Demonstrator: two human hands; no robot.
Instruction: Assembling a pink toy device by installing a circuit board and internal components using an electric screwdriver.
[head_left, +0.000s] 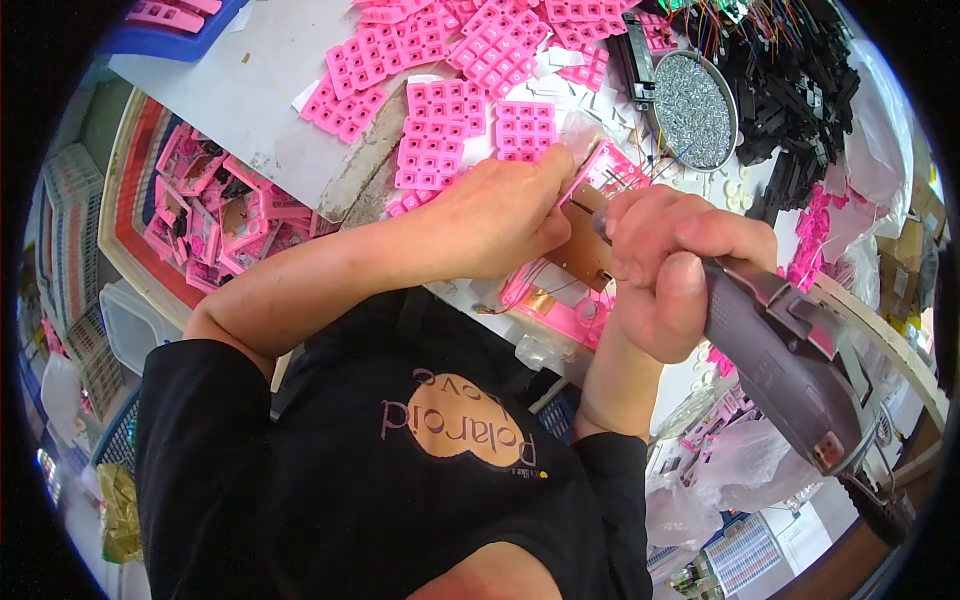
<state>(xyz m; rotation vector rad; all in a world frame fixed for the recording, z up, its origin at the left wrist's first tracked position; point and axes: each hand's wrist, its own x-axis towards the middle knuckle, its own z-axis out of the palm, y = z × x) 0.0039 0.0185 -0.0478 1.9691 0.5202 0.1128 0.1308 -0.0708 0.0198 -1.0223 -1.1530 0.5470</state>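
My left hand (510, 215) is closed, its thumb and fingers pinching the edge of a pink plastic casing (612, 160). A brown circuit board (578, 250) lies against the casing between my hands. Thin wires run off it. My right hand (680, 255) wraps around the front of a grey electric screwdriver (775, 365), whose narrow end points at the board. Whether the bit touches a screw is hidden by my fingers. Just below the board is a pink part with a gold-coloured piece (540, 303), partly covered by my right wrist.
Pink keypad panels (430, 135) are heaped beyond my hands. A round metal tin of small screws (692, 110) stands near black plastic parts (785, 75) and coloured wires. At left, a basket (125, 215) holds pink casings; a blue tray (185, 42) sits at the far left corner.
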